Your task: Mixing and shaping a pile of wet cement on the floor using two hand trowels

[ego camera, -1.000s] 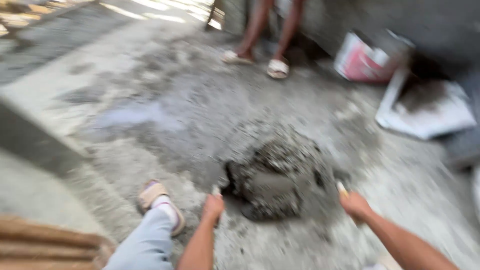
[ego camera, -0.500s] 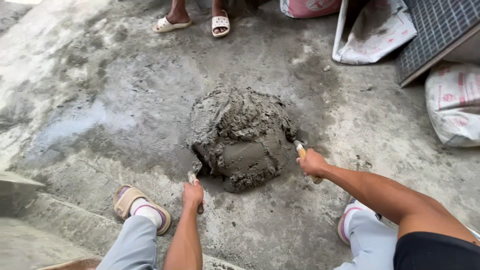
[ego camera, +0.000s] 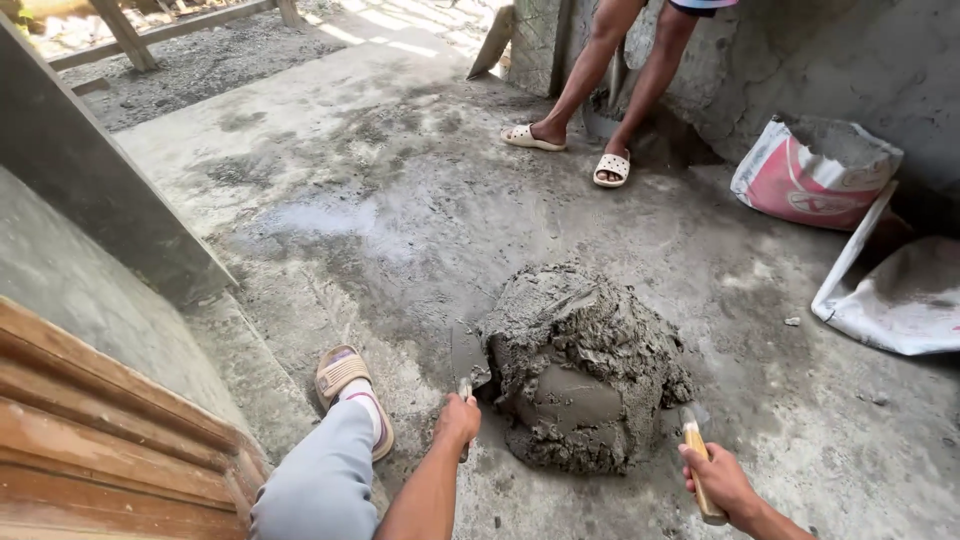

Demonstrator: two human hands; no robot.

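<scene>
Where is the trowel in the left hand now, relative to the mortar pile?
In the head view, the left hand holds the trowel at lower centre, its blade against the left side of the mortar pile, right of the sandalled foot.

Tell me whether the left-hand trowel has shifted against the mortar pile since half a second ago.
Cannot tell: the camera moved. The left hand holds its trowel at the mortar pile's left edge, as before.

Both bare forearms reach in from the bottom edge toward twelve o'clock. The left hand sits at about six o'clock, fingers curled into a closed fist grip. The right hand, near five o'clock, is likewise clenched, knuckles up.
</scene>
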